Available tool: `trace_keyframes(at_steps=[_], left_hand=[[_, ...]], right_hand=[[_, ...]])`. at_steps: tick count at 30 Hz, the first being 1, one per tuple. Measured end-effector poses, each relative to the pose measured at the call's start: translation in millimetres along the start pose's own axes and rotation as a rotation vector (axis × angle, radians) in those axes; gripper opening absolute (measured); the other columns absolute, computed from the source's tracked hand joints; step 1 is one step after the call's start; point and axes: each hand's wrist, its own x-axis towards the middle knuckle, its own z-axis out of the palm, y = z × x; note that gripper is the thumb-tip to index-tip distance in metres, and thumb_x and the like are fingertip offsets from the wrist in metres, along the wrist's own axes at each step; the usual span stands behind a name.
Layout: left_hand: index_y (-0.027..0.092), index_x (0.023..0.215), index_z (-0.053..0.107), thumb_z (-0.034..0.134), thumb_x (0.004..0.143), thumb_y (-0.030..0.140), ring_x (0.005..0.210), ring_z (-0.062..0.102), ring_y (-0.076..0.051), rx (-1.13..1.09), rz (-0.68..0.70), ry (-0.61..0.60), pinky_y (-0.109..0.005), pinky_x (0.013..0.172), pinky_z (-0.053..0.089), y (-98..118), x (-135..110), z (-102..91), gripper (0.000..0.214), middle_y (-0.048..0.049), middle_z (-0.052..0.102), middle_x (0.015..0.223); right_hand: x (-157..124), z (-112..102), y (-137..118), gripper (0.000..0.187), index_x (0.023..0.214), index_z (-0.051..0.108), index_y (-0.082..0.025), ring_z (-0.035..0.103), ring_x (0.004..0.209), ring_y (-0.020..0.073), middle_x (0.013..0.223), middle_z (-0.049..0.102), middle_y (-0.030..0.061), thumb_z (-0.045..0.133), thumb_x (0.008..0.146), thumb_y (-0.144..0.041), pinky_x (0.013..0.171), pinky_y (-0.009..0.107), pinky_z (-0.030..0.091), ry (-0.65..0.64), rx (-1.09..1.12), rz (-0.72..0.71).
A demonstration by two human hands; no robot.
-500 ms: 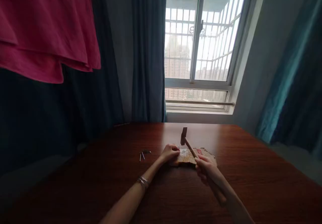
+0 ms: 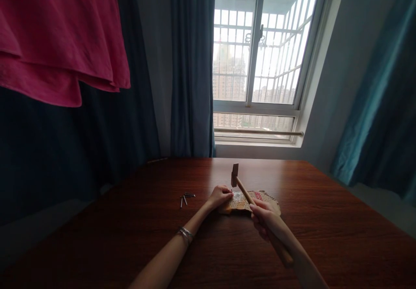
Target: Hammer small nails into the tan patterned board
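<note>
While a thin nail stands near the left end of a patterned board, just below the frame's centre, your left hand pinches it between thumb and fingers. Your right hand is wrapped around the handle of a hammer, whose head hangs close to that nail. Farther out, loose nails lie lower left of centre on the brown table, and a pink cloth hangs upper left.

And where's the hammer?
In the head view, the hammer is gripped in the right hand, right of centre, its head up near the left hand and patterned board.
</note>
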Motion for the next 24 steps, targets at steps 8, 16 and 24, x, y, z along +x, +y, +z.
trace_keyframes(at_steps=[8, 16, 24], left_hand=[[0.014, 0.073, 0.074, 0.064, 0.073, 0.036, 0.072, 0.059, -0.015, -0.011, -0.005, 0.003, -0.023, 0.066, 0.043, -2.7, 0.9, 2.0, 0.024, -0.0050, 0.067, 0.078], [0.013, 0.070, 0.073, 0.065, 0.071, 0.036, 0.071, 0.059, -0.015, -0.030, -0.039, -0.003, -0.022, 0.065, 0.044, -8.7, 4.1, 4.1, 0.024, -0.0046, 0.067, 0.076], [0.013, 0.064, 0.072, 0.067, 0.068, 0.037, 0.067, 0.057, -0.013, -0.023, -0.055, -0.017, -0.021, 0.059, 0.041, -9.9, 6.5, 4.3, 0.025, -0.0043, 0.066, 0.073]], right_hand=[[3.2, 2.1, 5.8, 0.034, 0.083, 0.042, -0.022, 0.034, 0.025, 0.0039, 0.050, 0.046, -0.0100, 0.060, 0.069, -0.046, 0.021, 0.015, 0.021, -0.015, 0.010, -0.004], [1.4, 4.0, 1.8, 0.033, 0.086, 0.045, -0.020, 0.033, 0.024, 0.0033, 0.048, 0.045, -0.0098, 0.058, 0.070, -0.046, 0.023, 0.014, 0.019, 0.013, -0.043, -0.021], [-0.6, 6.7, -3.3, 0.036, 0.092, 0.048, -0.019, 0.033, 0.025, 0.0037, 0.049, 0.045, -0.0097, 0.058, 0.070, -0.046, 0.024, 0.015, 0.019, -0.016, -0.034, -0.039]])
